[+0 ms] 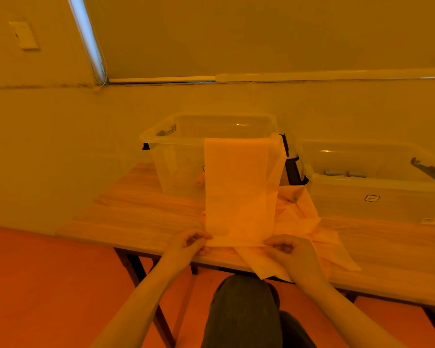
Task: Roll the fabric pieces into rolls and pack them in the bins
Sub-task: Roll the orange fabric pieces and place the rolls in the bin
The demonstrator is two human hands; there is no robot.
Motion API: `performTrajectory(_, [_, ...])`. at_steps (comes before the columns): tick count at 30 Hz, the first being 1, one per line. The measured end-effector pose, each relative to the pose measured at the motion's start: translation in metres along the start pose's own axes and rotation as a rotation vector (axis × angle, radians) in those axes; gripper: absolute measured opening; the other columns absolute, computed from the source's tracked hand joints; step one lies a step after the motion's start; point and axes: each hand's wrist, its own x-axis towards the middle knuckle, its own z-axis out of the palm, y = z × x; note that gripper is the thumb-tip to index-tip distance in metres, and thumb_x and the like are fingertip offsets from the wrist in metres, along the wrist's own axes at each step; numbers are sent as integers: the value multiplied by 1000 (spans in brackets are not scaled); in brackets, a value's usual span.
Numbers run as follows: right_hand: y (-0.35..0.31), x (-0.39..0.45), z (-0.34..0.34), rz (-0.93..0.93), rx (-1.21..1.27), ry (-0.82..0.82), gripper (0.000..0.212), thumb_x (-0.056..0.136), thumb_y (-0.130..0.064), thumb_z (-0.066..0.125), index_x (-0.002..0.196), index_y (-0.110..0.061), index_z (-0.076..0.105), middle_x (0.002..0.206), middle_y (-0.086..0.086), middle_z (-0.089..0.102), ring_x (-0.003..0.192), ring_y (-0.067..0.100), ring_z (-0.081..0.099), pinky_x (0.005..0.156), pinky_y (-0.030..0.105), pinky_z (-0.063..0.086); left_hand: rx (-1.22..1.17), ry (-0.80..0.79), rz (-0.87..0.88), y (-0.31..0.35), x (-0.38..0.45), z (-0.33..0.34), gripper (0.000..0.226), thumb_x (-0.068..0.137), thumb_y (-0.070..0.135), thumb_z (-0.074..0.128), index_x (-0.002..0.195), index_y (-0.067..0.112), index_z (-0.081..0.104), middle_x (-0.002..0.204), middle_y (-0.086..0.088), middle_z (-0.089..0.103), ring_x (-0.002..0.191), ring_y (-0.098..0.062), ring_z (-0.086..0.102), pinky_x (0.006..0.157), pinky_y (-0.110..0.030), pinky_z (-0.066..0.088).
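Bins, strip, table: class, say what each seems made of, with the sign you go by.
Bins: clear glossy plastic; you see through the walls. Strip: thin matte fabric, perhaps non-woven; it drapes over the rim and light shows through. Table: wood or wood-look laminate; grain lines run along it.

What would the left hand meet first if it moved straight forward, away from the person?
Probably the left clear bin. The left hand pinches the fabric strip at the table's near edge; depth is unclear.

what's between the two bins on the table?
Head view: black latch handles sit in the gap between the left bin and right bin; nearer the person, loose fabric lies in front of it.
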Motion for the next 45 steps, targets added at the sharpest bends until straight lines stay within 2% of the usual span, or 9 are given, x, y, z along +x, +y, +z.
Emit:
performTrajectory(3, [0,-2,0,-17,0,16,15,77,-6,74,78,-20,71,82,-10,67,73,-11,60,67,6,46,-43,0,-17,2,-1,1,18,92,9,57,92,23,68,95,-3,66,77,-8,65,68,-15,52])
performTrajectory(11, [2,-3,-2,-42,5,9,12,79,-6,73,82,-18,72,86,-7,68,78,-9,60,69,6,46,13,-11,-47,0,-5,-1,22,79,18,75,96,29,69,91,0,66,85,-10,62,65,-13,47])
performTrajectory(17, [4,-3,-8,-31,-7,-40,27,79,3,70,82,-24,67,90,-8,65,76,-10,59,69,12,48,30,11,-23,0,-4,2,18,78,22,75,94,29,71,89,0,66,82,-9,62,63,-12,46])
performTrajectory(23, [5,-3,-9,-59,-19,-38,17,82,-7,69,84,-23,69,89,-8,66,79,-8,59,70,6,45,39,-3,-25,-1,-4,1,16,80,23,73,94,31,71,86,1,68,79,-6,63,63,-13,47])
performTrajectory(28, [3,-4,-9,-45,13,-28,25,83,-5,68,97,-26,63,89,-2,63,75,5,58,68,11,48,71,29,-12,-5,-2,2,12,82,30,71,94,32,72,93,2,67,88,-12,61,65,-15,43])
performTrajectory(30, [3,-3,-9,-45,6,-41,23,84,-9,68,95,-28,64,90,-2,64,78,7,58,68,10,47,62,36,-18,-6,-2,1,12,82,31,71,94,31,73,94,4,67,90,-10,61,67,-15,43])
performTrajectory(34, [7,-2,-10,-101,-83,-71,19,84,-13,67,88,-31,67,92,-6,64,85,3,58,72,6,42,13,54,-29,-6,-3,2,12,81,29,71,93,29,74,92,7,68,88,-6,62,68,-17,45])
performTrajectory(41, [8,-1,-7,-175,-129,-51,24,85,-10,66,87,-34,65,94,-4,57,84,-2,51,73,9,39,10,42,-34,-7,-2,1,10,80,30,72,90,32,74,93,5,69,90,-11,62,75,-23,49])
performTrajectory(45, [11,-1,-7,-171,-147,-44,18,86,-14,66,88,-32,64,95,-7,56,82,1,51,71,14,40,-16,44,-43,-5,-3,1,10,82,28,70,91,30,73,92,6,69,90,-10,62,73,-20,45])
